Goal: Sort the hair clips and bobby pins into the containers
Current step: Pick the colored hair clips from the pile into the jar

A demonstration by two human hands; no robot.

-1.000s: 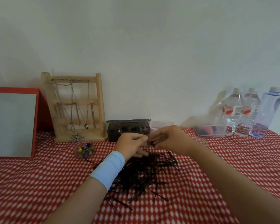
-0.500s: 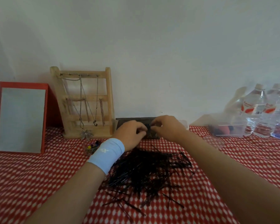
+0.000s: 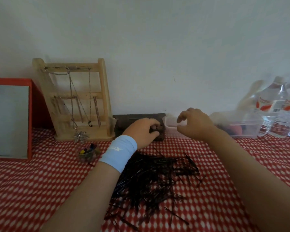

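Dark box (image 3: 124, 118): left hand (image 3: 141, 131) is now at its right end, fingers curled in; can't tell what they hold. Right hand (image 3: 193, 125) has split off and hovers loose and empty over the clear tub (image 3: 170, 127). Half a second back the hands were joined. Probably one piece being dropped off. Pins (image 3: 157, 178) are heaped nearer me, and most look unsorted.

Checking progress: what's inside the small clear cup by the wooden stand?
The small clear cup shows small coloured pieces, yellow and blue on top; whatever lies beneath is hidden.
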